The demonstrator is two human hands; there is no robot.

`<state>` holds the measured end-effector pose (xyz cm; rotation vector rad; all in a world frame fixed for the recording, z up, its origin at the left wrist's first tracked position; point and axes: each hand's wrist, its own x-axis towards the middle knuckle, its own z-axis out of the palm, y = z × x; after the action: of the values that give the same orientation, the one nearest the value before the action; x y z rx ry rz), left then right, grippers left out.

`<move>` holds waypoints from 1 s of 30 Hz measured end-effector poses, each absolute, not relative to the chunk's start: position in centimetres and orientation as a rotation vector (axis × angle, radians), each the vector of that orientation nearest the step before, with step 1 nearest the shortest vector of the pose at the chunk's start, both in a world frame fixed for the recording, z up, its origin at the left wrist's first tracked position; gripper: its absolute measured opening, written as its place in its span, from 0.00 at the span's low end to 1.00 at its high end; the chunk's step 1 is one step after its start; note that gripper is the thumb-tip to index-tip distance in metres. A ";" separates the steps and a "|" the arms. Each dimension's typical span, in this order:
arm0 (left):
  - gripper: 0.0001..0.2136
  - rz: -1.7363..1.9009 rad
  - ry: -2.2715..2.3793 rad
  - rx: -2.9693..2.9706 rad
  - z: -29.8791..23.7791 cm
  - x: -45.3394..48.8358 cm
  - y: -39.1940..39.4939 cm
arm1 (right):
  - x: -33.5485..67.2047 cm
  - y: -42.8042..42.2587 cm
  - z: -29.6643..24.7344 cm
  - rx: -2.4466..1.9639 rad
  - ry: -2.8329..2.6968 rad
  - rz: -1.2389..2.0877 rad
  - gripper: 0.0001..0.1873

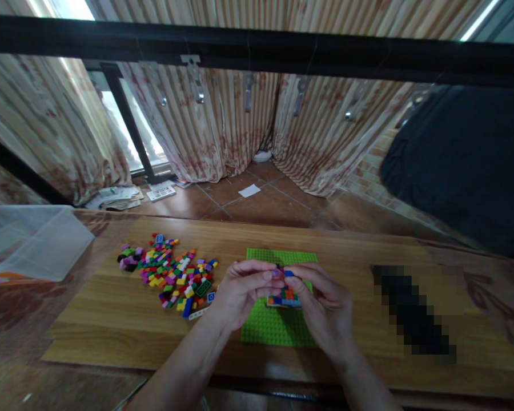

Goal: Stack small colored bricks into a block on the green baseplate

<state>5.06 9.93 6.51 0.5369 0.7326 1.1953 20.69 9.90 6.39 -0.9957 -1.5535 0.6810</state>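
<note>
Both of my hands meet above a green baseplate [278, 325] lying on the wooden table [111, 319]. My left hand [244, 291] pinches a small purple brick [276, 273] at its fingertips. My right hand [321, 305] pinches a small blue brick [288, 273] right beside it, the two bricks touching or nearly so. Just under the fingers, a small multicoloured brick build [285, 298] in orange, blue and green stands on the baseplate. A pile of several loose coloured bricks [171, 274] lies left of my left hand.
A clear plastic bin [29, 240] stands at the table's left end. A blurred-out dark object [415, 311] lies to the right of the baseplate. Beyond the table are a tiled floor [261, 205], curtains [223, 125] and a black bar [257, 51] overhead.
</note>
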 end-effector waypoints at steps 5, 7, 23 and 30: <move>0.10 1.274 0.786 0.534 6.6 4.2 10.4 | 22.2 11.4 5.6 -1.154 -1.259 0.750 0.07; 0.09 1.296 0.856 0.587 6.4 4.0 10.6 | 23.1 12.1 5.1 -1.270 -1.225 0.754 0.11; 0.06 1.231 1.184 0.852 5.2 4.2 11.0 | 22.8 12.3 5.0 -1.602 -1.697 0.499 0.17; 0.05 1.236 1.151 0.855 4.6 4.3 11.2 | 22.4 12.6 4.8 -1.663 -1.624 0.503 0.20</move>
<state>4.35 11.23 4.60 0.8549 1.1508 1.2360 22.39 12.57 4.76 -1.6626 -1.6245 0.5028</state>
